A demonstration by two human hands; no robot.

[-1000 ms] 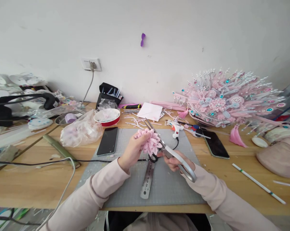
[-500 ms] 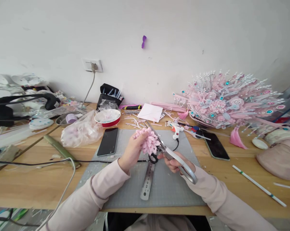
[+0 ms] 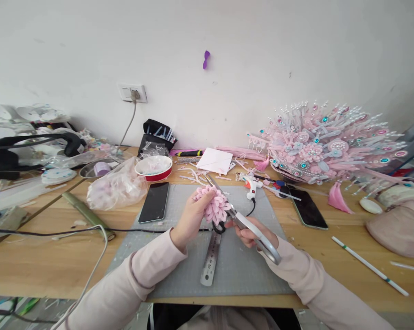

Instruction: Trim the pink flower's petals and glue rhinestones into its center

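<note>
One bowl (image 3: 159, 177) with whitish contents (image 3: 154, 164), one metal dish (image 3: 85, 172) with one purple piece (image 3: 102, 169), both toward your tabletop's (image 3: 38, 268) back edge. Two phones (image 3: 154, 202), one ruler (image 3: 209, 263) near front edge. Your left hand (image 3: 191, 214) pinches one pink flower (image 3: 215, 210) over the mat (image 3: 251, 270); your right hand (image 3: 248, 233) is curled around scissors (image 3: 257, 229), blades beside petals.

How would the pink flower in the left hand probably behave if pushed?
The pink flower probably weighs little: the left hand holds it up near its edge. Its many thin, soft-looking petals would likely bend rather than crack.
</note>
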